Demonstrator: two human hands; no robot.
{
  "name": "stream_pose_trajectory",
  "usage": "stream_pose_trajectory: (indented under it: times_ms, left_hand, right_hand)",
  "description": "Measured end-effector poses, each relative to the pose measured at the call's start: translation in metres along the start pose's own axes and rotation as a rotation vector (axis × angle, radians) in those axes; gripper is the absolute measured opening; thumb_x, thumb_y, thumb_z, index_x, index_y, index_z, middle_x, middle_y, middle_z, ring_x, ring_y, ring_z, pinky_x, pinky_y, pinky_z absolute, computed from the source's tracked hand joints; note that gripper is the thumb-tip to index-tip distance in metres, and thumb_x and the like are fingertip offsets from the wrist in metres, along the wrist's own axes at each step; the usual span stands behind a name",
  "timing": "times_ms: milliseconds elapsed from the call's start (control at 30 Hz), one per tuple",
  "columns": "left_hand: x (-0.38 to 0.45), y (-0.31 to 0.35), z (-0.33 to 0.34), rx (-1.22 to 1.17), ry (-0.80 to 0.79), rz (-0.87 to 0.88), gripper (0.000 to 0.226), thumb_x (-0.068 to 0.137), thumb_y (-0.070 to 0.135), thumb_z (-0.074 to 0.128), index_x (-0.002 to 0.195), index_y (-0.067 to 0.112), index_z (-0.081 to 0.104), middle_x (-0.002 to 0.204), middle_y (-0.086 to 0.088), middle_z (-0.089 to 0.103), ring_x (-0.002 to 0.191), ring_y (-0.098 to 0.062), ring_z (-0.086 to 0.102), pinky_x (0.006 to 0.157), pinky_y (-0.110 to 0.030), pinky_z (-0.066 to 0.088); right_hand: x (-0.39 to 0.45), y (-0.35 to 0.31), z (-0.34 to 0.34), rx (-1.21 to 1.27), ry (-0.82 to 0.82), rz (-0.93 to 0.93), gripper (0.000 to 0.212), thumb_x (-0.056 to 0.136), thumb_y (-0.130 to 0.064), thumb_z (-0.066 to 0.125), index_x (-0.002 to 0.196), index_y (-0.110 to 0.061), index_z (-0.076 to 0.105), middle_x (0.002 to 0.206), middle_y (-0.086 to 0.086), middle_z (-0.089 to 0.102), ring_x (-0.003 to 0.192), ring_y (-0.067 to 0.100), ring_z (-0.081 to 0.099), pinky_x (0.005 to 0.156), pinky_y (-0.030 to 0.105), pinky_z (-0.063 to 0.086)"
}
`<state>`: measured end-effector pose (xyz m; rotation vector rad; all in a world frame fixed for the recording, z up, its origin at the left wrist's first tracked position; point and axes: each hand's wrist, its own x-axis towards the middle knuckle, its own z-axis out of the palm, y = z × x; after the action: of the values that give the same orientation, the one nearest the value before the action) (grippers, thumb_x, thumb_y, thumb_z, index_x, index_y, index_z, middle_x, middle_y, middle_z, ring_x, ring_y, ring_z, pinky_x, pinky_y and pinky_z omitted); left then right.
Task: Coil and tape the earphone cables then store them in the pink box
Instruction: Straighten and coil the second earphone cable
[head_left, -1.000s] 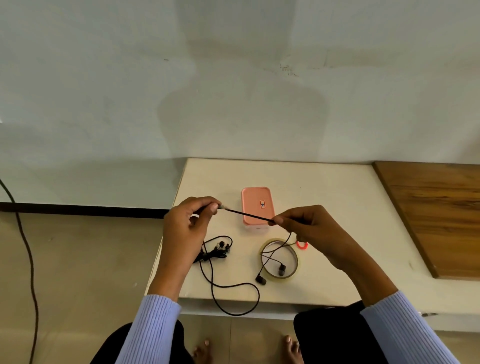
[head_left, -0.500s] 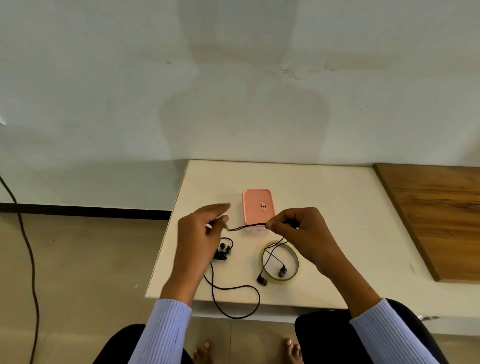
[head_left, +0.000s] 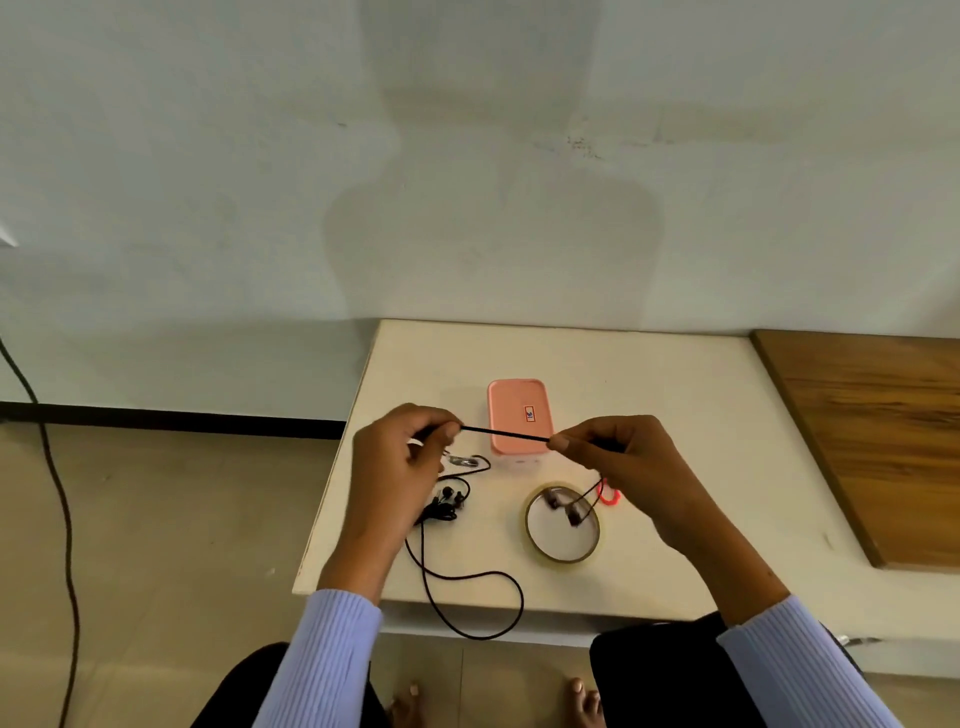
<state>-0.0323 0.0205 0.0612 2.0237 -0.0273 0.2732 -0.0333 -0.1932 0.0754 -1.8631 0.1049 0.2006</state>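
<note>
Black earphone cable (head_left: 504, 433) runs taut and nearly level between the two hands, just in front of the pink box (head_left: 518, 415). The left hand (head_left: 400, 462) pinches one end of that stretch between thumb and forefinger, its other fingers curled. The right hand (head_left: 628, 462) pinches the other end the same way. From under the right hand the cable drops to a pair of earbuds (head_left: 566, 509) that hang over the inside of the tape roll (head_left: 563, 522), which lies flat on the counter (head_left: 675, 395) just near of the box. A small red loop (head_left: 609, 496) shows beside the tape roll, under the right hand.

The pink box sits closed on the counter, towards its far side, with a small label on its lid. A second earphone set (head_left: 447, 506) lies on the counter below the left hand, its buds bunched together and its cable trailing in a wide loop over the near edge. Its plug end lies near the left of the box.

A wooden board (head_left: 872, 441) lies on the right of the counter. On the floor at the far left runs a dark cord (head_left: 57, 509). The person wears pale blue ribbed sleeves (head_left: 322, 660).
</note>
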Motion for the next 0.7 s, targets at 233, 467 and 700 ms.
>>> stream_pose_trajectory:
  times_ms: [233,467,700]
  left_hand:
    - [0.001,-0.009,-0.001,0.051,0.053,-0.012,0.013,0.085,0.009,0.066,0.085,0.021,0.071,0.080,0.011,0.068,0.071,-0.009,0.063,0.061,-0.009,0.046]
    - [-0.007,0.005,0.022,0.005,-0.063,0.123,0.028,0.086,0.005,0.064,0.113,0.015,0.068,0.108,0.012,0.065,0.089,0.000,0.063,0.075,-0.007,0.047]
    - [-0.009,0.014,0.039,-0.037,-0.141,0.131,0.014,0.085,0.006,0.064,0.091,0.014,0.073,0.080,0.011,0.064,0.072,-0.003,0.063,0.062,-0.016,0.053]
  right_hand:
    - [0.002,0.001,-0.001,0.010,0.024,0.043,0.005,0.080,-0.017,0.072,0.076,-0.019,0.074,0.080,-0.001,0.074,0.071,0.004,0.065,0.062,0.010,0.049]
    - [0.000,-0.001,0.012,0.006,0.048,0.013,0.005,0.081,-0.015,0.071,0.079,-0.013,0.074,0.079,0.005,0.073,0.068,0.013,0.062,0.058,0.015,0.047]
    - [0.000,-0.007,0.021,0.011,0.025,-0.020,0.010,0.082,-0.021,0.070,0.073,-0.024,0.073,0.066,0.000,0.067,0.055,0.001,0.053,0.053,0.011,0.040]
